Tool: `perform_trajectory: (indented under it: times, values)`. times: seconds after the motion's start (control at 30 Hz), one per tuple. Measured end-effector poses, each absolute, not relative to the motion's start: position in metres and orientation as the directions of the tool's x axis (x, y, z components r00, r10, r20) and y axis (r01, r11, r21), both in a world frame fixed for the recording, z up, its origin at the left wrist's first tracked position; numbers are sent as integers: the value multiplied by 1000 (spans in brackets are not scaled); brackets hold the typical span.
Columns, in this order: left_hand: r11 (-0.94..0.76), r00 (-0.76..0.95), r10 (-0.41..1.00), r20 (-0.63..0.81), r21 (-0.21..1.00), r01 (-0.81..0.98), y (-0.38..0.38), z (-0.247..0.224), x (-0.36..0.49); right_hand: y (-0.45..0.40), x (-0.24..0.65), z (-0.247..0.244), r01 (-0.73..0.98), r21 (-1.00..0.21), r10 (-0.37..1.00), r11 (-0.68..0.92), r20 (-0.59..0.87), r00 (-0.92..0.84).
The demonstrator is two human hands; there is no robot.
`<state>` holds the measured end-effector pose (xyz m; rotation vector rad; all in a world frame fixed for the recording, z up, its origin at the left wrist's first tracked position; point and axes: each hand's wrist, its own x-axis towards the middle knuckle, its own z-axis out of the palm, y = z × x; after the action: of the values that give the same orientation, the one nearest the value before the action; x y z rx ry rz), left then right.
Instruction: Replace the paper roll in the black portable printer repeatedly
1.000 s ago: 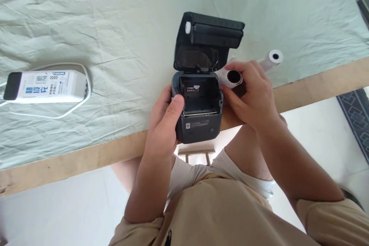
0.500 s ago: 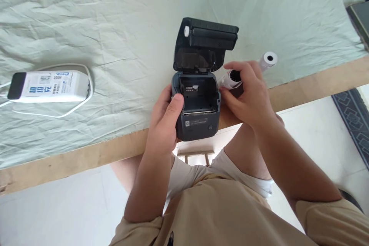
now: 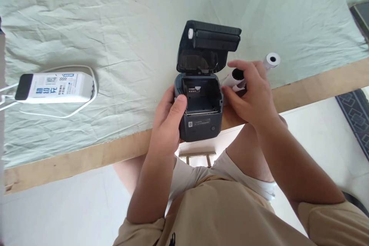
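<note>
A dark label printer (image 3: 201, 126) stands at the table's front edge with its lid (image 3: 211, 38) swung up and its paper bay (image 3: 201, 98) bare inside. My left hand (image 3: 168, 123) grips the printer's left side, thumb over the rim of the bay. Just right of the printer, my right hand (image 3: 253, 88) has thumb and fingers around a white paper roll (image 3: 232, 79) with a black core, part of it hidden by the fingers. A second, slimmer white paper roll (image 3: 271, 60) lies beyond that hand on the cloth.
A white power strip (image 3: 57, 86) with its cable looped around it lies on the left of the pale green cloth (image 3: 129, 27). The table's wooden edge (image 3: 86, 157) runs along the front, above my lap. A dark flat object (image 3: 360, 19) sits at the far right.
The whole view has shifted slightly, so everything appears a little further right. The paper roll in my right hand has turned, showing a loose end near the fingers. My left hand keeps its grip.
</note>
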<state>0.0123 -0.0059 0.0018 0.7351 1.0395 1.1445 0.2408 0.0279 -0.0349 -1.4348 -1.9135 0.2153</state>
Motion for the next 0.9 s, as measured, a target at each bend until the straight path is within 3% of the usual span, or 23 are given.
perform_trajectory:
  times: [0.17, 0.27, 0.37, 0.47, 0.6, 0.9]
  values:
    - [277, 65, 960, -272, 893, -354, -6, 1, 11, 26, 242, -37, 699, -604, 839, 383, 545, 11]
    - [272, 56, 961, -270, 895, -353, -6, -1, 12, 19, 236, -22, 582, -620, 722, 527, 687, 78]
    - [249, 37, 967, -252, 903, -350, -6, -1, 13, 10, 221, 0, 498, -587, 681, 639, 732, -11]
    - [234, 33, 971, -239, 906, -353, -6, 1, 14, 7, 204, 16, 576, -557, 757, 599, 629, -179]
    - [245, 50, 968, -244, 895, -373, -7, 2, 14, 18, 192, 15, 649, -419, 706, 636, 655, -269]
    - [237, 69, 971, -228, 891, -387, -7, 0, 14, 11, 200, 8, 544, -423, 649, 725, 682, -336]
